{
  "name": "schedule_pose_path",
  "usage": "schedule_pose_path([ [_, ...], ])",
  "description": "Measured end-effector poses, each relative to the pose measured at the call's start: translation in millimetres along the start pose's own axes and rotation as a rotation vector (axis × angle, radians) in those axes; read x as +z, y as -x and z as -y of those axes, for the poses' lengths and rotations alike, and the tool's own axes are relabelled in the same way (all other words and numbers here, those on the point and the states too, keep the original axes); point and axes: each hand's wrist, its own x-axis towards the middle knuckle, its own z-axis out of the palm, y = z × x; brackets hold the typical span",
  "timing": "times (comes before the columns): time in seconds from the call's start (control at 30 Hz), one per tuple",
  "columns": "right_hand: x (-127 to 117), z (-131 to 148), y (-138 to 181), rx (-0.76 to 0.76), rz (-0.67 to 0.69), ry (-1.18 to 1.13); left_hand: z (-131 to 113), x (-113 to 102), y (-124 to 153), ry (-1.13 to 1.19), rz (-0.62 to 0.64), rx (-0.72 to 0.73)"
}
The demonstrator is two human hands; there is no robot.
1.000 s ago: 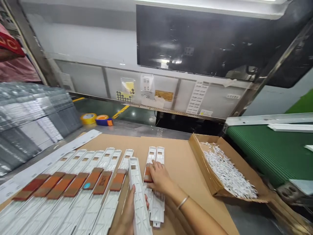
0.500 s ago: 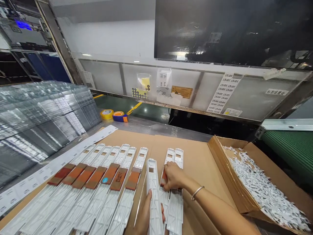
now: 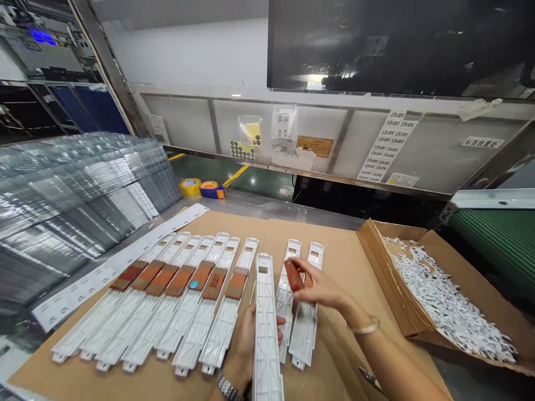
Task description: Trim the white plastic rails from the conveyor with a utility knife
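Observation:
My left hand (image 3: 246, 340) is wrapped round a long white ribbed plastic strip (image 3: 266, 312), held upright with its windowed end up. Pinched in my right hand (image 3: 320, 287) is a reddish-brown block (image 3: 294, 275), raised above another white strip (image 3: 285, 303). A further white strip (image 3: 305, 328) lies under my right hand, partly hidden by it. To the left, several white strips (image 3: 146, 312) lie side by side, each with a reddish-brown block (image 3: 215, 283) across it. One block bears a blue sticker (image 3: 194, 284).
Cardboard (image 3: 346, 362) covers the worktop. A cardboard box (image 3: 388, 295) of small white plastic parts (image 3: 443, 301) stands at right. Wrapped grey stacks (image 3: 83, 189) stand at left, with tape rolls (image 3: 209, 189) behind. A pointed metal tool (image 3: 370, 377) lies near my right forearm.
My right hand has lifted the reddish-brown block off a white strip. The two strips beneath it now lie further apart. My left hand still holds its strip.

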Motion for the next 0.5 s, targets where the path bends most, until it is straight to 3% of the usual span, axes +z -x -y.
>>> schedule_pose_path([
  [0.2,74,36,65,-0.189,-0.008,0.172,12,3,21,-0.011,-0.135,0.174],
  [0.37,101,37,82,-0.16,-0.014,0.363,19,-3,43,-0.082,-0.254,0.258],
  [0.43,102,38,88,-0.162,-0.03,0.366,21,-3,52,-0.109,-0.182,0.284],
  [0.5,100,39,95,-0.181,-0.039,0.328,23,-2,61,-0.135,0.022,0.311],
])
